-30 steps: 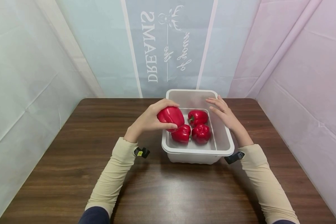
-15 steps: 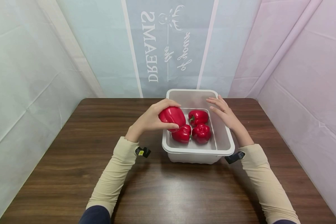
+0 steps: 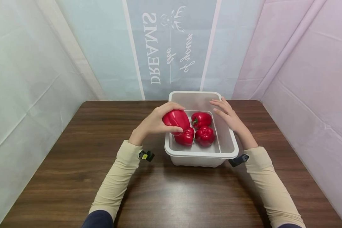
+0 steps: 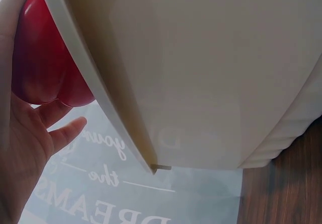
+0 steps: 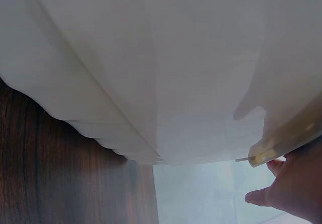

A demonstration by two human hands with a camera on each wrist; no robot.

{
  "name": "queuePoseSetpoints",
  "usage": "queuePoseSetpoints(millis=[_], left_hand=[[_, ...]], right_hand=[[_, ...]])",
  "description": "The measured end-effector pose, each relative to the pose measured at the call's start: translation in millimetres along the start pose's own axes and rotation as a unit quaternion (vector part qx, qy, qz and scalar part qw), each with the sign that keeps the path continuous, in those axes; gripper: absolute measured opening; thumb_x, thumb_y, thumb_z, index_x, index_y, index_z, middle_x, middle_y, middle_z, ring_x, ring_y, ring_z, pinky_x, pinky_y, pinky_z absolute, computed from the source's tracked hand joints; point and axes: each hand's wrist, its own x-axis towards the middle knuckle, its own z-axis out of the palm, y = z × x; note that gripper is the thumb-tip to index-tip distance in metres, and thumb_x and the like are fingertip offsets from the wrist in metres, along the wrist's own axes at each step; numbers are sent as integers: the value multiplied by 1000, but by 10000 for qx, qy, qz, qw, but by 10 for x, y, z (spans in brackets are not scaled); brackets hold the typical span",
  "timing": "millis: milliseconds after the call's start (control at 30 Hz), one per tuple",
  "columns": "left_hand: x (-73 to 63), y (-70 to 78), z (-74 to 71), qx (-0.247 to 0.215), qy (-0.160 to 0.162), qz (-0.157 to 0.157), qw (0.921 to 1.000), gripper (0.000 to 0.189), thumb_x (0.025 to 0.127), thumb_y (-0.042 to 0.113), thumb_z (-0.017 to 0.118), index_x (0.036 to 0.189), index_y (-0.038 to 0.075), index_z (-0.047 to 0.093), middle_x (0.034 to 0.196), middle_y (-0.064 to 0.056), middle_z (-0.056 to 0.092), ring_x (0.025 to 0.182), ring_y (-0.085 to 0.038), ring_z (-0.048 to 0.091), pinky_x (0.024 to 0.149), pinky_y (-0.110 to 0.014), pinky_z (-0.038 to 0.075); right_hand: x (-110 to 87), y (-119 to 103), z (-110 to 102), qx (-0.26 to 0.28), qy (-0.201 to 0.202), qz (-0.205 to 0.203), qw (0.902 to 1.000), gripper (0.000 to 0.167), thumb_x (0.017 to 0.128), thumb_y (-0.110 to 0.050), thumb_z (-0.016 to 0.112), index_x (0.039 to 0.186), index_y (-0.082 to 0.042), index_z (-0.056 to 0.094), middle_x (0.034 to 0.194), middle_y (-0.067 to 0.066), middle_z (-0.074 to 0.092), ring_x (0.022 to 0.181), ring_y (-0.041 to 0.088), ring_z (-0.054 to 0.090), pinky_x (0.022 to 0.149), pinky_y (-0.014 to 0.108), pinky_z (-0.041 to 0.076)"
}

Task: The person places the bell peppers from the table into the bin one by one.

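Observation:
My left hand (image 3: 157,121) grips a red bell pepper (image 3: 176,121) over the left rim of a white plastic bin (image 3: 200,155). In the left wrist view, the same bell pepper (image 4: 48,58) shows partly behind the bin's rim, with the palm behind it. Inside the bin lie three more red bell peppers: one at the back (image 3: 201,120), one at front left (image 3: 184,137) and one at front right (image 3: 205,136). The held pepper overlaps the front-left one in the head view. My right hand (image 3: 227,115) is over the bin's right rim, fingers extended, holding nothing.
The bin stands on a dark wood-grain table (image 3: 171,196), towards its back edge. A printed cloth (image 3: 174,47) hangs behind the table, and pale cloth walls (image 3: 316,95) rise on both sides. A small black camera sits on each wrist (image 3: 146,155).
My left hand has shifted slightly to the right with the bell pepper in it, a little further over the bin. The right hand and the three peppers in the bin have stayed put.

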Motion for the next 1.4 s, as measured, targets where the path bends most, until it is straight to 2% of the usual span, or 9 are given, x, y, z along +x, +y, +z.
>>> queuePoseSetpoints(millis=[200, 400, 567, 633, 700, 833, 1000, 1233, 1400], left_hand=[[-9, -7, 21, -8, 5, 45, 10000, 56, 69, 17, 82, 118, 8, 57, 115, -5, 57, 100, -13, 53, 81, -28, 52], [-19, -36, 45, -12, 10, 131, 9999, 57, 68, 17, 82, 118, 7, 56, 115, -5, 57, 100, -13, 53, 80, -28, 52], [-21, -248, 120, -27, 8, 173, 9998, 61, 68, 24, 83, 120, 12, 56, 117, -1, 56, 101, -12, 53, 80, -27, 52], [-21, -346, 155, -28, 22, 245, 9997, 61, 68, 30, 82, 122, 16, 55, 117, 2, 56, 100, -11, 53, 79, -27, 52], [-23, -380, 169, -32, 29, 307, 9995, 61, 69, 34, 81, 122, 19, 55, 117, 5, 55, 100, -10, 53, 78, -26, 52], [-22, -338, 180, -67, 6, 221, 9997, 60, 69, 31, 81, 122, 17, 55, 117, 4, 55, 100, -10, 53, 78, -26, 53], [-21, -280, 195, -80, -44, 109, 9999, 60, 68, 22, 83, 121, 12, 56, 116, -3, 56, 100, -13, 53, 79, -28, 52], [-26, -377, 242, -78, -74, 232, 9997, 62, 68, 32, 82, 122, 19, 55, 117, 5, 55, 102, -9, 52, 78, -25, 52], [-47, -398, 263, -56, -55, 378, 9993, 61, 69, 37, 80, 123, 20, 55, 117, 6, 55, 102, -9, 52, 78, -25, 53]], right_hand=[[36, 211, 13, -81, 53, -3, 10000, 41, 95, -18, 48, 135, -6, 46, 145, 15, 35, 143, 31, -2, 109, 62, -2], [4, 109, 14, -56, 41, -27, 10000, 41, 95, -14, 47, 134, -1, 46, 144, 20, 34, 142, 36, -2, 108, 63, -2], [-55, -126, 18, -6, 31, -1, 10000, 40, 94, -8, 46, 131, 6, 45, 142, 26, 33, 140, 42, -1, 107, 64, -1], [-51, -76, 21, -9, 35, 3, 10000, 40, 95, -10, 46, 132, 4, 45, 143, 24, 33, 141, 39, -2, 107, 63, -2], [-28, 38, 25, -25, 68, 8, 10000, 41, 95, -16, 46, 133, 0, 46, 144, 20, 34, 142, 33, -2, 108, 62, -2], [18, 245, 36, -68, 143, -15, 9999, 42, 96, -25, 48, 134, -9, 48, 145, 12, 35, 143, 23, -2, 110, 59, -2], [13, 248, 34, -85, 148, -42, 9998, 42, 96, -25, 47, 134, -8, 48, 145, 13, 35, 143, 27, -1, 109, 60, -2], [10, 239, 32, -89, 150, -13, 9998, 41, 96, -23, 48, 134, -8, 48, 146, 12, 35, 143, 27, -1, 110, 60, -1], [-8, 222, 40, -22, 119, -74, 9999, 42, 95, -18, 48, 135, -5, 46, 146, 16, 34, 143, 28, -3, 109, 60, -2]])
